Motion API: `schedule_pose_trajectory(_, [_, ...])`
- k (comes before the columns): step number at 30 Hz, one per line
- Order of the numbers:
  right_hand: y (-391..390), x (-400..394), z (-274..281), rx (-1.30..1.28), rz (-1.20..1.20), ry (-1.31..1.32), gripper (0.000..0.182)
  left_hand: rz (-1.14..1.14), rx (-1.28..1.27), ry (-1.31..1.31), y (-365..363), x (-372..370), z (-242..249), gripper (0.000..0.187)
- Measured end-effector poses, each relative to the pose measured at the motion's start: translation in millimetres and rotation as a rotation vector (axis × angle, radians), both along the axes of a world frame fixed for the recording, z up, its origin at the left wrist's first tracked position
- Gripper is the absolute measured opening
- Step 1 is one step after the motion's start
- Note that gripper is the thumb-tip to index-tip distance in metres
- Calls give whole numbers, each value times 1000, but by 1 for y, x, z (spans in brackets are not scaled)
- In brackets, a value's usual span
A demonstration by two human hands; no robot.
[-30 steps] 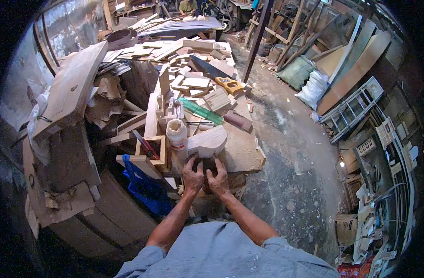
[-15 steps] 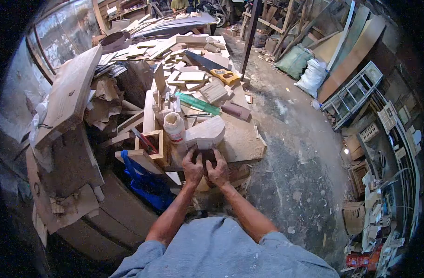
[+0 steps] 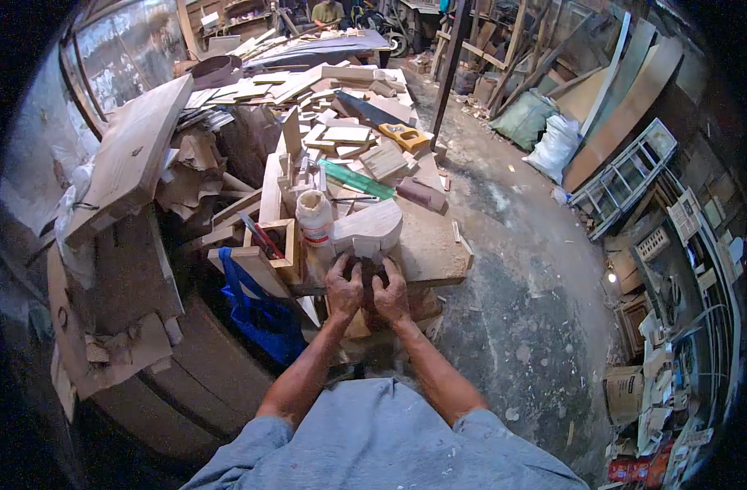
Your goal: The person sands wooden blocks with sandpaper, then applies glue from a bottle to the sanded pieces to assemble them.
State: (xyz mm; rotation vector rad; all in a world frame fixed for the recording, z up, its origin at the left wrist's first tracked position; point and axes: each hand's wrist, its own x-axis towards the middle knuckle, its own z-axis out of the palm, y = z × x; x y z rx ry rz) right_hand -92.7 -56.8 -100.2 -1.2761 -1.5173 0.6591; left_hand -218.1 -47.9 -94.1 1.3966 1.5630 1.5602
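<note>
A pale, curved wooden piece [image 3: 372,222] lies at the near end of the cluttered workbench, with a smaller squared part at its front edge. My left hand [image 3: 343,287] grips the left side of this front, fingers curled and thumb raised. On the right side, my right hand [image 3: 391,292] is closed on the same piece. Something dark shows between the hands; I cannot make out what. Left of the piece stands an open white jar [image 3: 314,219] with a red label. Behind it lie a green strip [image 3: 355,179] and a brown sandpaper-like roll [image 3: 421,196].
A yellow-handled handsaw [image 3: 404,137] rests among many wood offcuts. At the bench's left are an open wooden box [image 3: 290,253] with a red-handled tool and a blue bag [image 3: 259,318]. Sacks [image 3: 555,147] and leaning boards line the right; a person [image 3: 328,12] is far back.
The camera view has shifted slightly, so the bench appears a little lower and to the right. Both hands stay at the front of the wooden piece.
</note>
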Motion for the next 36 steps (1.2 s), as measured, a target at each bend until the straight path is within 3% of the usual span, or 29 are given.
schedule_pose_trajectory(6, [5, 2, -7, 20, 8, -61, 52, 58, -16, 20, -13, 4, 20, 32])
schedule_pose_trajectory(12, [0, 1, 5, 40, 9, -72, 53, 60, 93, 1, -4, 2, -1, 32])
schedule_pose_trajectory(24, [3, 0, -4, 3, -10, -89, 54, -41, -15, -124, -2, 0, -2, 34])
schedule_pose_trajectory(27, [1, 0, 2, -29, 29, -42, 56, 33, 24, 3, -2, 1, -3, 27])
schedule_pose_trajectory(32, [0, -8, -5, 73, -86, 83, 60, 3, 36, -112, -1, 2, -3, 27])
schedule_pose_trajectory(36, [1, -3, -3, 66, -47, 15, 58, 6, 39, -224, -4, 2, 0, 23])
